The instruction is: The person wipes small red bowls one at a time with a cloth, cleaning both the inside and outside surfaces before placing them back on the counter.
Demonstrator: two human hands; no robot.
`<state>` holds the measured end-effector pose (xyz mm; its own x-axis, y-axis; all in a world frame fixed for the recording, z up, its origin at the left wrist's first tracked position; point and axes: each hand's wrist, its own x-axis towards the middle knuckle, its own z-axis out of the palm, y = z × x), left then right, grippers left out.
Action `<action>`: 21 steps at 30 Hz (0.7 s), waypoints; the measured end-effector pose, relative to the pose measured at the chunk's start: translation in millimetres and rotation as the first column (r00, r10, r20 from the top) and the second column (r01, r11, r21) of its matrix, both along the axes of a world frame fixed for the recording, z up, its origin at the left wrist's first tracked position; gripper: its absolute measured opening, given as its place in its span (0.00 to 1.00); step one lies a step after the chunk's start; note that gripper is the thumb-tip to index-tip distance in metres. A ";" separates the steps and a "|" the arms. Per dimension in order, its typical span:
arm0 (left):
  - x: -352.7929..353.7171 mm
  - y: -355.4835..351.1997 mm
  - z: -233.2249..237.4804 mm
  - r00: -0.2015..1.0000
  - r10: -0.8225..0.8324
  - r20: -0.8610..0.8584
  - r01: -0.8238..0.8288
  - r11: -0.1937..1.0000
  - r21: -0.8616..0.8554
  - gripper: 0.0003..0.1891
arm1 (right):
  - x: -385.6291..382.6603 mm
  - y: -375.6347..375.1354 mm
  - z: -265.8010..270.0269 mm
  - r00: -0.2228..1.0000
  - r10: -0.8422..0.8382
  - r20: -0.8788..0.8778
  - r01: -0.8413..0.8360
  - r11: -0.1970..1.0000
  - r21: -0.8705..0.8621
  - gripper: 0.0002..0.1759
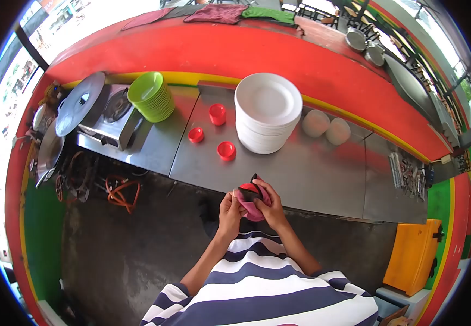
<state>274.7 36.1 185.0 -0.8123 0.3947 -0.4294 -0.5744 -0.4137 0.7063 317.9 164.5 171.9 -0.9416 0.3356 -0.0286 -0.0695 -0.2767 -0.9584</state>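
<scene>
Wrapping a pink-and-black cloth (253, 212) about a red bowl (250, 187), the left hand (232, 212) and right hand (272, 211) both have their fingers curled in on the fabric — the bundle is held up at the near edge of the steel surface (317, 176), in front of a striped shirt (268, 277). On that surface, more red bowls (226, 151) stand left of a tall stack of white plates (268, 130) — and green bowls (154, 100) are piled farther left, beside a stove (107, 127).

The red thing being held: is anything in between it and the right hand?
Yes, the pink and black cloth is bunched around the red thing, between it and the right hand.
</scene>
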 end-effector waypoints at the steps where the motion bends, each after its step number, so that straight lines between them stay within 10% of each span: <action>1: 4.5 -5.7 -12.5 0.997 -0.026 -0.073 0.023 0.998 -0.052 0.14 | 0.6 -2.5 -8.2 0.999 -0.003 0.040 0.002 1.000 0.015 0.18; 7: 8.3 -33.9 -22.5 0.979 -0.092 -0.180 0.039 0.959 -0.279 0.15 | -13.3 -25.1 -18.0 0.992 -0.020 0.125 0.026 0.999 -0.047 0.17; 13: -9.8 -48.5 -11.5 0.999 0.036 -0.023 -0.036 0.999 0.029 0.21 | -14.9 -17.7 -16.5 0.980 0.185 0.067 -0.161 0.950 -0.266 0.21; 16: -17.5 -53.0 -9.5 0.999 0.000 -0.047 -0.001 1.000 -0.031 0.18 | -14.2 -16.5 -13.4 0.994 0.103 -0.032 -0.095 0.977 0.193 0.24; 21: -17.0 -61.8 -15.9 0.909 -0.327 -0.257 0.227 0.908 -0.352 0.14 | -15.5 -29.9 -17.3 0.999 0.034 -0.017 -0.026 0.944 0.328 0.22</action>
<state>257.7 -25.6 169.1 -0.7988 0.5117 -0.3164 -0.3699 -0.0031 0.9291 302.4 134.6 154.6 -0.9505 0.2946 0.0986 -0.0878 0.0497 -0.9949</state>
